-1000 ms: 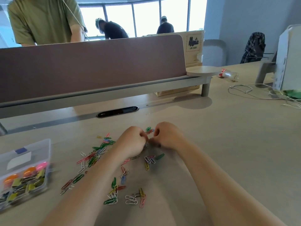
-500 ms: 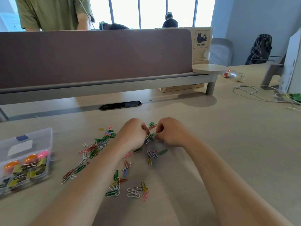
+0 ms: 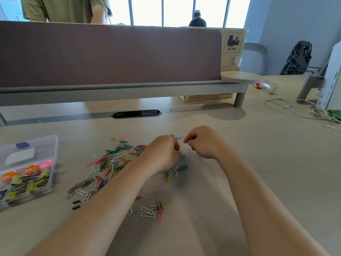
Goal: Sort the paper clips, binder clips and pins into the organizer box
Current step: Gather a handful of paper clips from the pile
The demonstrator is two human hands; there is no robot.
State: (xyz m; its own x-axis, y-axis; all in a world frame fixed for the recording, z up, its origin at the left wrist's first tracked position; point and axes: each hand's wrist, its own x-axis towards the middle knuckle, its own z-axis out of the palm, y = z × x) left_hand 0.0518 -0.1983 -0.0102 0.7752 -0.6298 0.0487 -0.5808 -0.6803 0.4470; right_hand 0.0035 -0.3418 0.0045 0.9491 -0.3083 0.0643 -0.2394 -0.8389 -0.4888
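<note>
The organizer box [image 3: 37, 143] is sitting at the left edge of the desk [image 3: 267, 172], holding yellow-green binder clips [image 3: 29, 182] with orange and pink round-headed pins [image 3: 33, 168] behind them. To the right of the box, coloured paper clips [image 3: 114, 160] are lying scattered in a loose heap, and a smaller bunch [image 3: 147, 212] of white, yellow and pink ones is lying further right of it, nearer the person. Just off the box's near right corner two small dark pieces [image 3: 76, 204] are lying side by side. Well to the right of the box, past the heap, both hands are hovering low over the desk, close together but apart. The left hand [image 3: 162, 154], nearer the box, is curling its fingers inward beside a silver clip [image 3: 184, 154]; whether it is gripping anything I cannot tell. The right hand [image 3: 203, 143] is holding thumb and forefinger close together with the other fingers curled, and whether it is pinching a clip I cannot tell
</note>
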